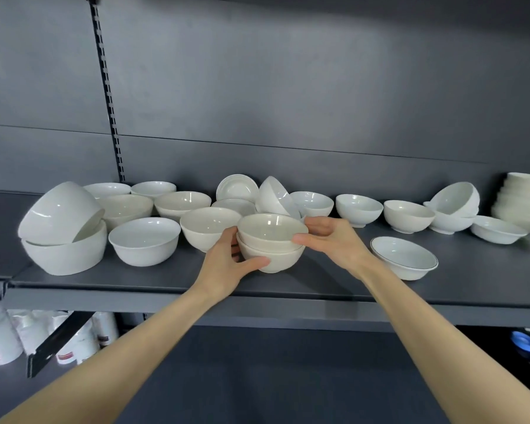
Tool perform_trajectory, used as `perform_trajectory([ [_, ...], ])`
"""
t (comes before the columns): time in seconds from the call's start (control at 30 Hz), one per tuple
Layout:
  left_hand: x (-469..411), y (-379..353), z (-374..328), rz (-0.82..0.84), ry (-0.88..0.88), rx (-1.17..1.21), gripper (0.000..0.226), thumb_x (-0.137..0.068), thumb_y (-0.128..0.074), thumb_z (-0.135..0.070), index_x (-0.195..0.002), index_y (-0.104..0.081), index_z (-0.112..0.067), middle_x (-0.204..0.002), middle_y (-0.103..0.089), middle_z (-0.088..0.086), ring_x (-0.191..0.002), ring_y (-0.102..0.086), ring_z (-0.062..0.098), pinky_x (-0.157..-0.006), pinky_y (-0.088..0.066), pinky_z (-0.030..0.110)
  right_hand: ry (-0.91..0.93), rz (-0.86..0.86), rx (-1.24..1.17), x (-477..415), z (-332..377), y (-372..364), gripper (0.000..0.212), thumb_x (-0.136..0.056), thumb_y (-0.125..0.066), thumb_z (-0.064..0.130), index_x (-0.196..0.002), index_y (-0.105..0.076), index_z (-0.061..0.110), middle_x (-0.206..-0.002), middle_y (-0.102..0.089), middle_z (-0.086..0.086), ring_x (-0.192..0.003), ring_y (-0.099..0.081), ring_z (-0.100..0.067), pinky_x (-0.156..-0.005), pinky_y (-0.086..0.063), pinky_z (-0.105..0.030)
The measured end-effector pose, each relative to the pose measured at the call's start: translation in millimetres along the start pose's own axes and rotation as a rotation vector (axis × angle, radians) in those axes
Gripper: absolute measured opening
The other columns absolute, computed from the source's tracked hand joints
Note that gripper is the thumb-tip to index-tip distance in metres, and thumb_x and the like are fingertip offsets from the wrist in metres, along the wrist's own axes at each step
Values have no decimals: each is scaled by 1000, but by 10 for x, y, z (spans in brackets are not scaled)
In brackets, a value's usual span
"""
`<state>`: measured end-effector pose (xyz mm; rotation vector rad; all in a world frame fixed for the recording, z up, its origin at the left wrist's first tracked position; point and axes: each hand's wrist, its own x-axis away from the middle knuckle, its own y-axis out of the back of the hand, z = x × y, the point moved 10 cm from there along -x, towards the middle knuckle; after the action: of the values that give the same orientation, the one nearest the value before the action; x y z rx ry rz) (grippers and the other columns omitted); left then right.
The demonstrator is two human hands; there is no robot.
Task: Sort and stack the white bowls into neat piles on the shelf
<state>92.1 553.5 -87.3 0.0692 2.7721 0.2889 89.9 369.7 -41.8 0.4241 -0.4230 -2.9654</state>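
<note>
Two stacked bowls (272, 232) held by left grip (224, 264), right grip (337, 243) (on grey shelf (166, 280)).

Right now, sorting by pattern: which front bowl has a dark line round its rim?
The shallow bowl alone right of the right hand; a thin dark line rings its rim, while the other front bowls are plain white.

white bowls (144, 240); dark grey shelf (166, 280); one bowl (404, 257), seemingly dark-rimmed.

Both forearms (141, 341) are bare, as are the left hand (227, 266) and right hand (334, 243).
</note>
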Motion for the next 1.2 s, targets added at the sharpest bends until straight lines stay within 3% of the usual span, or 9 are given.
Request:
perform_trajectory([
  [0.27,56,15,94,-19,43,24,64,-72,-83,-9,-121,-43,-20,-107,-55,-18,-97,-56,-2,-74,-50,6,-9,60,46,-28,-52,-23,21,-80,-76,11,-97,-69,21,-98,-72,15,-89,-66,6,-69,-47,-4],
  [0.43,19,-38,158,34,84,4,63,-72,-83,-12,-124,-48,-15,-110,-62,-10,-101,-61,1,-73,-50,5,-22,80,166,-98,-124,-80,38,-75,-81,21,-111,-69,17,-109,-72,4,-107,-64,-11,-90,-52,-21],
  [0.77,62,-4,123,-17,91,48,53,-70,-82,-2,-116,-56,-7,-105,-68,1,-94,-66,7,-72,-53,11,2,50,126,-44,-46,-56,38,-72,-83,16,-108,-70,11,-106,-73,2,-104,-66,-13,-81,-53,-12],
  [0.97,89,319,-221,-131,23,7,53,-66,-86,-7,-111,-57,-11,-102,-69,-3,-91,-69,10,-77,-55,19,43,65,73,-56,315,-110,34,-73,-82,16,-104,-67,15,-105,-72,5,-101,-66,-8,-80,-53,-13],
  [1.07,77,525,-344,-180,5,-44,54,-66,-87,-10,-109,-56,-13,-100,-67,-7,-89,-68,9,-77,-54,21,68,72,64,-139,477,-211,29,-73,-82,16,-95,-64,22,-95,-69,15,-90,-62,6,-70,-48,-4],
  [1.2,-17,852,-374,-239,5,-137,60,-62,-90,-16,-112,-57,-10,-96,-65,-12,-87,-70,11,-75,-51,23,87,88,64,-319,610,-439,35,-73,-82,16,-104,-67,11,-98,-70,8,-77,-60,16,-64,-45,-1],
])
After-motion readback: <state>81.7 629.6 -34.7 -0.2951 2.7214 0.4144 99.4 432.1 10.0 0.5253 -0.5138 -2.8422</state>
